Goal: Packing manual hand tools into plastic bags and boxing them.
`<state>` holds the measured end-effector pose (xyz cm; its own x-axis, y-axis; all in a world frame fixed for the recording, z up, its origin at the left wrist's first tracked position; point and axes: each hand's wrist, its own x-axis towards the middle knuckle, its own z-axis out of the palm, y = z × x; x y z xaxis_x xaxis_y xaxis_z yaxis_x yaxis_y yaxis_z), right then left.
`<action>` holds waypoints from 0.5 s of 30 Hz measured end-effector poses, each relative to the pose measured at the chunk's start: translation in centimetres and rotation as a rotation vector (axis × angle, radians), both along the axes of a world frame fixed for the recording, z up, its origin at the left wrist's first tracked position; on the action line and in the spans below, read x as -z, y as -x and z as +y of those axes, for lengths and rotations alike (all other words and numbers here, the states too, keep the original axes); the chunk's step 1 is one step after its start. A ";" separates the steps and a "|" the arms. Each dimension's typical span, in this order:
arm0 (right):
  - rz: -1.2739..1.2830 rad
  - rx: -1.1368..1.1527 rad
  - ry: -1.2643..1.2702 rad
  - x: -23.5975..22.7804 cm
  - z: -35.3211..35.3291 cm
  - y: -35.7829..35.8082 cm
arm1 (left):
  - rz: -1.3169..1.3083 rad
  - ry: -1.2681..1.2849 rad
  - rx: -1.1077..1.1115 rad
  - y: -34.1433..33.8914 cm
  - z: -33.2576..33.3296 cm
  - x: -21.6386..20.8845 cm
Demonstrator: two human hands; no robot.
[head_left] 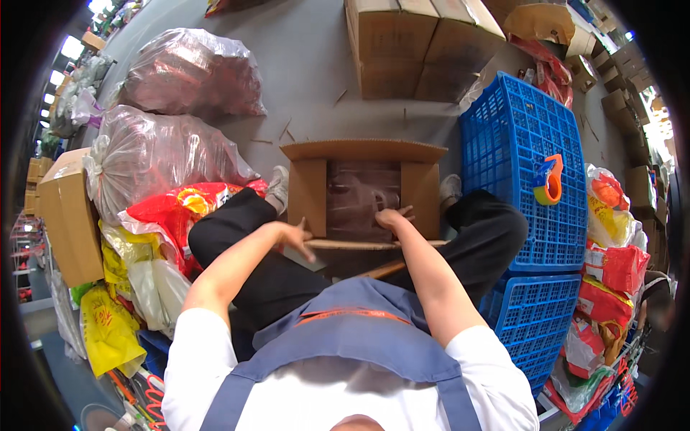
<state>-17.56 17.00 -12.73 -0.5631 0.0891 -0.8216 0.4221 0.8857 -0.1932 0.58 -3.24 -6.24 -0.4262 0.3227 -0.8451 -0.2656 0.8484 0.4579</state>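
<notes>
Between my legs stands an open cardboard box (307, 188), its flaps folded out. Inside lie dark reddish-brown contents under clear, shiny plastic (356, 197); their kind I cannot make out. My right hand (394, 218) reaches over the near flap to the plastic at the right, fingers partly spread and nothing visible in them. At the box's near left corner is my left hand (293, 237), its fingers apart and slightly blurred. It holds nothing that I can see; whether it touches the cardboard I cannot tell.
Stacked blue plastic crates (521, 165) stand close on my right, an orange tape dispenser (550, 181) on top. Large clear bags (169, 154) and a red printed bag (162, 215) crowd the left. Ahead are closed cartons (417, 47). Packaged goods (614, 269) lie beyond the crates.
</notes>
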 end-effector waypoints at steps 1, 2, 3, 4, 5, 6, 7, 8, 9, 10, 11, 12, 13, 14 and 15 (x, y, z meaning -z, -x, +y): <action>-0.046 -0.362 -0.038 0.3 1.3 1.7 | -0.066 0.035 -0.071 1.0 0.7 -1.7; -0.037 -0.376 -0.030 -0.4 1.1 2.7 | -0.059 0.043 -0.085 1.5 -0.3 -2.0; -0.092 -0.632 0.016 -1.4 0.8 3.8 | 0.083 0.083 -0.201 2.6 -1.8 -1.8; -0.148 -0.890 0.061 -2.4 0.6 4.6 | 0.225 0.123 -0.317 2.9 -2.8 -1.5; -0.091 -0.903 0.061 -3.7 1.3 4.8 | 0.395 0.269 -0.441 3.7 -2.5 -2.2; -0.086 -0.910 0.058 -5.1 1.1 4.7 | 0.395 0.412 -0.487 4.6 -2.8 -2.5; 0.203 -0.871 0.027 -6.4 0.9 4.3 | 0.601 0.627 -0.582 4.1 -2.3 -0.6; 0.492 -0.821 0.001 -7.0 0.6 3.9 | 0.809 0.848 -0.673 3.1 -1.5 2.1; 0.724 -0.830 0.015 -5.2 1.1 3.2 | 0.461 0.706 -1.096 3.3 -0.5 4.1; 0.714 -0.854 0.157 -3.3 1.7 2.7 | 0.457 0.497 -1.360 2.3 -0.4 6.5; 0.746 -0.990 0.090 -0.6 2.0 2.2 | 0.454 1.000 -1.411 1.9 1.2 9.2; 0.764 -1.109 -0.012 1.7 3.5 2.4 | 0.366 0.857 -1.471 2.8 2.3 9.4; 0.748 -1.070 0.030 2.0 3.6 2.6 | 0.288 0.723 -1.544 3.1 1.6 9.1; 0.725 -1.014 0.088 1.7 2.9 2.6 | 0.295 0.685 -1.533 2.6 0.2 9.8; 0.604 -1.152 0.023 0.8 2.3 3.3 | 0.276 0.622 -1.511 2.8 0.7 9.6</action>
